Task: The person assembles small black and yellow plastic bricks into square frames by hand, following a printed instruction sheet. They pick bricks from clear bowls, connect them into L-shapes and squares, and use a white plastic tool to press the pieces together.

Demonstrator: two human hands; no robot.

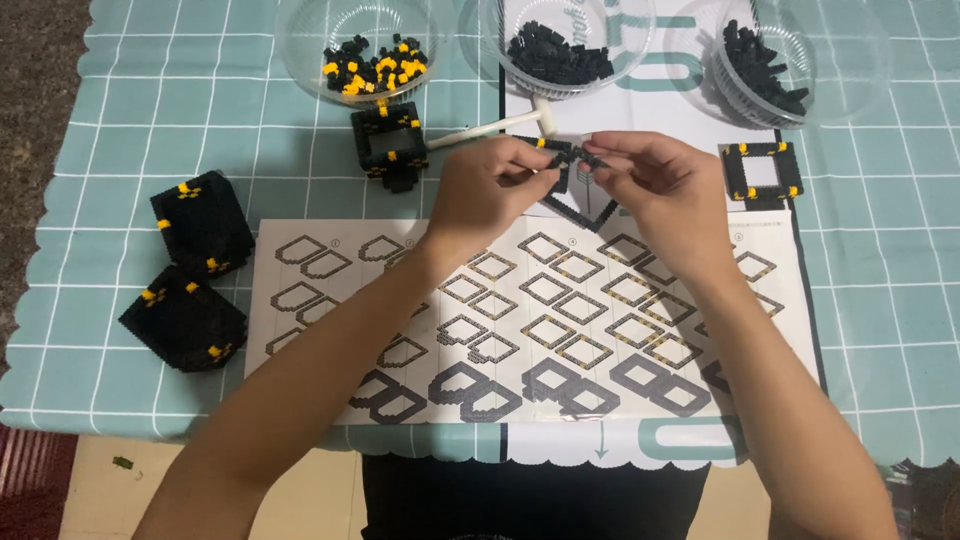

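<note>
My left hand (pixel 487 190) and my right hand (pixel 660 185) meet over the far middle of the table. Together they pinch a small black frame of tiny bricks (pixel 570 165) with yellow studs, held just above the instruction sheet (pixel 530 320). The left fingers grip its left side, the right fingers its top right corner. A black V-shaped piece (pixel 580 212) lies under the hands. A white plastic tool (pixel 490 128) lies just beyond my left hand.
Three clear bowls stand at the back: black and yellow bricks (pixel 375 65), black bricks (pixel 555 50), more black bricks (pixel 765 65). Built black pieces: a square block (pixel 390 145), a flat frame (pixel 762 170), two larger blocks at left (pixel 202 220), (pixel 185 320). Checked teal tablecloth (pixel 130 120).
</note>
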